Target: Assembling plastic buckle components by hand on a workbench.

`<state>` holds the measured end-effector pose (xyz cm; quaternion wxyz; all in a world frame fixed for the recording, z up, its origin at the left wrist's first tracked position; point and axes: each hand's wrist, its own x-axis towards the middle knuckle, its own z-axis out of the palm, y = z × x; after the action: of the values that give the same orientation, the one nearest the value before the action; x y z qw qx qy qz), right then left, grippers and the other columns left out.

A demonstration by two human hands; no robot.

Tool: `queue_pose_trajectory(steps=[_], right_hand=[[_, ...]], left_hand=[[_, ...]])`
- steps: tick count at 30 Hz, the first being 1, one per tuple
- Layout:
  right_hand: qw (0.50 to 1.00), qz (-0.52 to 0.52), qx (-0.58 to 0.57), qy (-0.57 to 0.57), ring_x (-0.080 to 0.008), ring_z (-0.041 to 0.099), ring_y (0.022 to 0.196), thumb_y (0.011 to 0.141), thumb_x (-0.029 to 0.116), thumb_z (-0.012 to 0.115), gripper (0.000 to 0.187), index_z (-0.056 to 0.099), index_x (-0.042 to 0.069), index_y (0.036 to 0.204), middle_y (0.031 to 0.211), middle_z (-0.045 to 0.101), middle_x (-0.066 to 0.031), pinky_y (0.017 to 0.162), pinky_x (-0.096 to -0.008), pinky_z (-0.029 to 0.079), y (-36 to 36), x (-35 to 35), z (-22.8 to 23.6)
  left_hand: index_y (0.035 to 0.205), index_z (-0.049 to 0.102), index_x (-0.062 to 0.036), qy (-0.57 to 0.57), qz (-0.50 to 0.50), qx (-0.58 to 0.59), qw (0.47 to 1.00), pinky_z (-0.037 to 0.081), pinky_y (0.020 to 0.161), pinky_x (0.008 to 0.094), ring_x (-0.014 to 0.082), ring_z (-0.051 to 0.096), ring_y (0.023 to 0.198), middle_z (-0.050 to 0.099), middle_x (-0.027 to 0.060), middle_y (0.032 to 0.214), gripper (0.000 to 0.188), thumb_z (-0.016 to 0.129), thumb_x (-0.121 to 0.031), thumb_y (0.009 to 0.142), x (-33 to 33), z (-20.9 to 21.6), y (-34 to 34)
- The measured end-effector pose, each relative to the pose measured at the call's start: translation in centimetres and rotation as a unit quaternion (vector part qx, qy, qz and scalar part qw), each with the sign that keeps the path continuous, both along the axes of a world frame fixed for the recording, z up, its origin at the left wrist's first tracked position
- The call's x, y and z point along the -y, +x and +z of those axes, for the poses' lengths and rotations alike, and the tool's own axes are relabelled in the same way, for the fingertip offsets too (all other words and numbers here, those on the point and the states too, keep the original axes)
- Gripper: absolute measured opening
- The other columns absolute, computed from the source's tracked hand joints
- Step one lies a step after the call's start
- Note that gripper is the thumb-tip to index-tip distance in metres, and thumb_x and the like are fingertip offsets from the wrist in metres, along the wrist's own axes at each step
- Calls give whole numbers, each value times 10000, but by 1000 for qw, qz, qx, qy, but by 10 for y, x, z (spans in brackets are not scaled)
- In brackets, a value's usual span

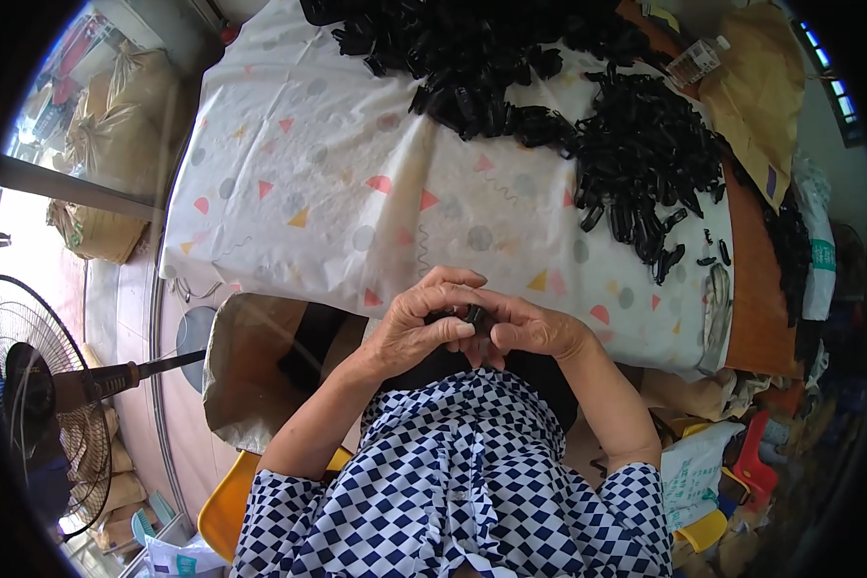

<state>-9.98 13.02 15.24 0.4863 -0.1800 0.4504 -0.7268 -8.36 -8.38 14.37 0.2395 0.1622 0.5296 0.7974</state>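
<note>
My left hand [432,316] and my right hand [533,326] meet over my lap, just off the table's near edge. Between their fingertips sits a small black plastic part [475,314], mostly covered by the fingers. Both thumbs press toward it from the near side, and the fingers of both hands curl around it. Farther off, a loose pile of similar black plastic parts [636,144] lies at the right of the table, joined to a larger black heap [462,67] along the far side.
A white patterned tablecloth [299,183] covers the table. A plastic bottle [698,61] and brown paper bag [756,87] are at the far right. A standing fan [43,395] is at left, beside an open sack [250,376]. A red stool [766,458] stands right.
</note>
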Motion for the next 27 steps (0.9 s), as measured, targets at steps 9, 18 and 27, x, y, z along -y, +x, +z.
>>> queue_pose_trajectory(steps=[9,18,27], right_hand=[[986,-53,-151,37,-112,531,781,871,117,681,279,598,21,1120,928,590,-13,669,-251,448,15,15,-8],[941,-129,-286,128,-163,550,723,845,125,696,256,558,-8,1015,825,588,-96,658,-309,458,17,33,-1],[833,-253,-399,287,-229,633,777,819,89,689,325,516,31,1089,991,560,-116,687,-337,535,-7,-8,16]], left_hand=[[1146,664,-108,-106,-52,-107,987,488,869,340,216,533,1111,526,88,1230,342,672,-277,849,18,15,3],[1091,639,-35,-112,22,-162,980,436,932,348,234,533,1114,503,117,1259,323,656,-283,886,24,3,12],[957,637,-53,-671,129,-136,718,472,779,379,274,603,890,613,85,1021,252,701,-108,719,146,28,55]])
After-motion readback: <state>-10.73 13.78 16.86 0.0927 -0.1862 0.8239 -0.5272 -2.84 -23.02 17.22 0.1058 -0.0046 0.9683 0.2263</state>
